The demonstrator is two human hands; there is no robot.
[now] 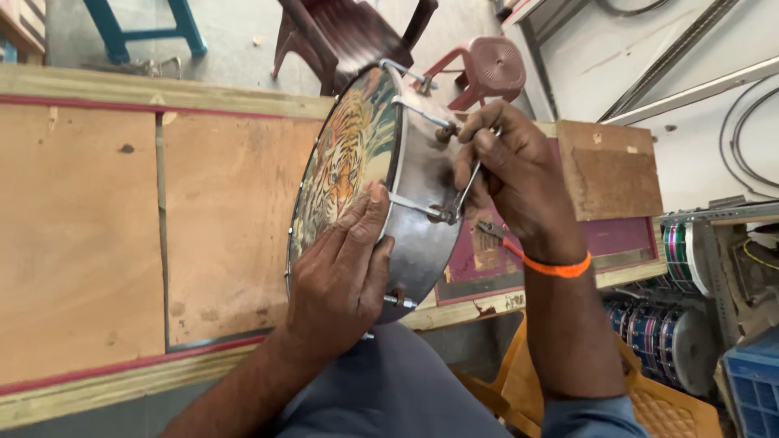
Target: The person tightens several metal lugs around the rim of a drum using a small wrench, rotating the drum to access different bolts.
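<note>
Head view shows us holding a drum [406, 174] tilted on edge over the plywood table [89, 235], its painted tiger skin facing left and its metal shell facing right. Our left hand [341, 280] lies flat and open against the lower skin and rim, bracing it. Our right hand [507, 174] is curled shut around a thin metal key [467, 188], whose tip meets a tension rod [422, 207] on the shell. That rod runs across the shell from rim to rim, just left of the right hand, so the right hand is nearer to it. An orange wristband [556, 265] circles the right wrist.
</note>
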